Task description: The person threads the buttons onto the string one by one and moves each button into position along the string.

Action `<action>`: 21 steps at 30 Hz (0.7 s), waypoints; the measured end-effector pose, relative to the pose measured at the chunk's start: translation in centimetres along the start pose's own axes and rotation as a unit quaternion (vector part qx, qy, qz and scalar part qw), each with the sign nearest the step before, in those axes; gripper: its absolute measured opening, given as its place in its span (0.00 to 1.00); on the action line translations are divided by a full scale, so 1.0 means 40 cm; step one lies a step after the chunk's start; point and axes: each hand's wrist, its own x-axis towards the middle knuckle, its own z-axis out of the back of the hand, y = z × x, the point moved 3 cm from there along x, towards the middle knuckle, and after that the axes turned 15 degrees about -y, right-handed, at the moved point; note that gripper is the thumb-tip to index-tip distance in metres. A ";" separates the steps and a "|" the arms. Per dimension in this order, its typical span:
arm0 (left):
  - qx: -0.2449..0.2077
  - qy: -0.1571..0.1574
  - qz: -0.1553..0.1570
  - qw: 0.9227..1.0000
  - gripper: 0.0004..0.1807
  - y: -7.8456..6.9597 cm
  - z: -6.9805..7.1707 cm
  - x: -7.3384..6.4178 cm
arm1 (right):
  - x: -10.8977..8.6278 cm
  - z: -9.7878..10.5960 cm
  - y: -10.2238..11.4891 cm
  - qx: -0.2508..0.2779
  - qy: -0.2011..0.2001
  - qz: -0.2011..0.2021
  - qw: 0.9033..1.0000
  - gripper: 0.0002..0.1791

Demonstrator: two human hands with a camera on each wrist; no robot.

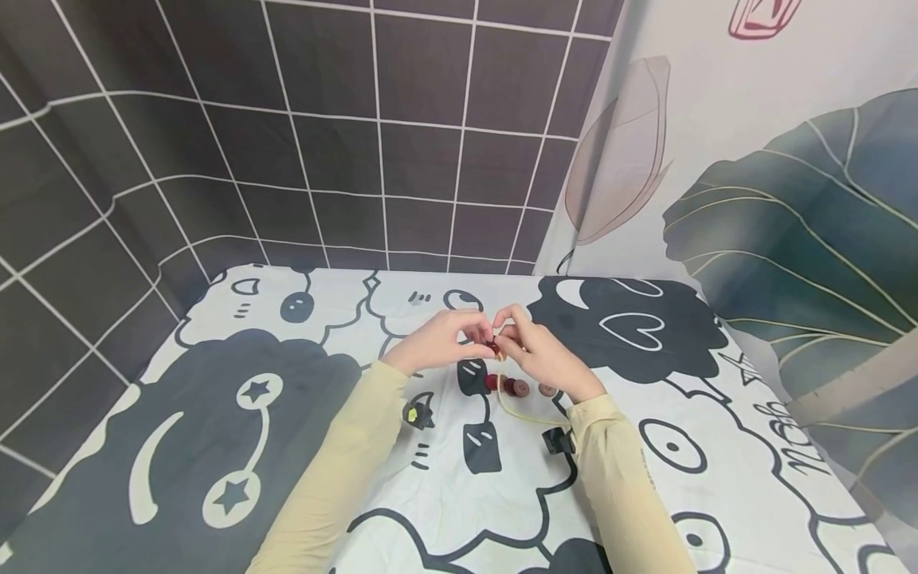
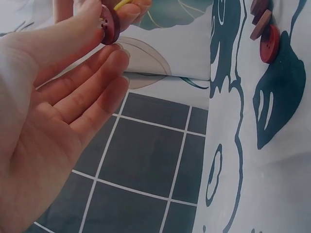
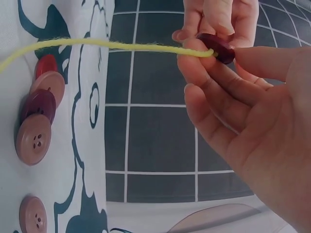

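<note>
A dark red button (image 3: 222, 50) is held up over the patterned cloth between both hands. My left hand (image 1: 446, 339) pinches it between thumb and fingers; in the left wrist view the button (image 2: 110, 24) stands edge-on there. From the other side, my right hand (image 1: 543, 356) pinches the same button with thumb (image 3: 262, 60) and fingertips. A yellow string (image 3: 146, 47) comes out of the button and runs over the right fingers, then hangs down in a loop to the cloth. The string's other end inside the grasp is hidden.
Several buttons, red, dark red and pinkish brown (image 3: 34, 139), lie overlapping on the cloth (image 1: 445, 494) below the hands. One brown button (image 3: 33, 215) lies apart. A small black object (image 1: 557, 441) is near the right sleeve, a dark one with a yellow-green spot (image 1: 418, 413) near the left.
</note>
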 end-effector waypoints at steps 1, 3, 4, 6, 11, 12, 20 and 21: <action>0.001 0.000 -0.001 1.000 0.08 0.000 0.000 0.000 | 0.000 0.000 0.000 0.000 -0.001 0.002 1.000 0.09; 0.007 0.000 -0.005 1.000 0.06 -0.003 0.000 0.000 | 0.000 0.000 0.000 0.000 -0.004 0.003 1.000 0.09; 0.011 -0.002 -0.009 1.000 0.05 -0.004 0.000 0.000 | 0.000 0.001 0.000 0.000 -0.005 0.003 1.000 0.09; 0.017 -0.005 -0.017 1.000 0.04 -0.008 0.000 0.001 | 0.000 0.001 0.000 0.001 -0.007 0.003 1.000 0.09; 0.028 0.000 -0.025 0.999 0.02 -0.013 -0.005 0.002 | 0.000 0.004 0.000 0.000 -0.005 0.001 1.000 0.10; 0.030 0.005 -0.023 0.999 0.02 -0.013 -0.007 0.002 | 0.000 0.003 -0.001 -0.001 -0.004 0.002 1.000 0.11; 0.046 0.023 -0.017 0.999 0.02 -0.007 -0.005 0.002 | 0.000 0.003 -0.009 -0.025 -0.004 -0.008 1.000 0.10; 0.049 0.022 -0.018 0.998 0.02 -0.006 -0.002 0.003 | 0.000 0.005 -0.011 -0.033 -0.005 -0.008 0.999 0.10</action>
